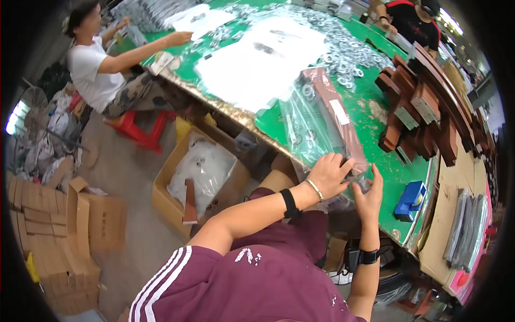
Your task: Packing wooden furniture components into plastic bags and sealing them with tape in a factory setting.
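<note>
A reddish-brown bar (331,102) with a white label lies in a clear plastic bag (300,126) at the near edge of the green table. My left hand (328,176) is closed on the near end of the bag, its fingers bent over the plastic beside the bar's end. To its right, my right hand (369,199) has thumb and fingers raised around the bag's crumpled mouth, with plastic film between them. Its far fingers are partly hidden.
White sheets (263,59) and heaps of grey rings (348,53) cover the far table (397,177). Brown bars (416,102) are stacked at right, near a blue tape dispenser (410,201). An open carton (166,185) stands at lower left. Two people work across the table.
</note>
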A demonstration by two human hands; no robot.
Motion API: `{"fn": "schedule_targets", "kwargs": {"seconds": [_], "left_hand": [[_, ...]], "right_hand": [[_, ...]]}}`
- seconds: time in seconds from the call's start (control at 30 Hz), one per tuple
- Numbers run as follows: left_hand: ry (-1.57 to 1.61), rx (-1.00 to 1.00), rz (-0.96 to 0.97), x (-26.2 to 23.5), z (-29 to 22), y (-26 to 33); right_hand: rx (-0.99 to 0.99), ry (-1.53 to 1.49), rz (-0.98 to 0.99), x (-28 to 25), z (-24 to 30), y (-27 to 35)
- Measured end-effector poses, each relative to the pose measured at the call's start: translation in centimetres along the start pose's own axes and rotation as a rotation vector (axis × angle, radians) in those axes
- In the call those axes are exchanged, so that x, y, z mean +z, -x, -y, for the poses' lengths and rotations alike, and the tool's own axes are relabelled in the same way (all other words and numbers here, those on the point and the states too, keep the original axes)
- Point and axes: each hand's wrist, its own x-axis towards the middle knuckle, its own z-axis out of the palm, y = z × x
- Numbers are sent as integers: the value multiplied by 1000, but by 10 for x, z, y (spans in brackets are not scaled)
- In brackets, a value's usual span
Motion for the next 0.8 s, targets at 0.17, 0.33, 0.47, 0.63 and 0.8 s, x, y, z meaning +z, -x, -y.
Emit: {"fn": "schedule_targets", "kwargs": {"seconds": [0.17, 0.33, 0.47, 0.63, 0.8], "left_hand": [[-62, -15, -58, 8, 0, 2], [6, 9, -62, 17, -5, 5], [26, 31, -59, 8, 0, 5], [-11, 44, -38, 3, 3, 10], [34, 130, 79, -16, 12, 12]], "right_hand": [[240, -262, 186, 10, -25, -5], [277, -202, 122, 11, -24, 1], [238, -264, 146, 6, -26, 0], [226, -124, 242, -30, -24, 6], [658, -735, 82, -44, -39, 20]]}}
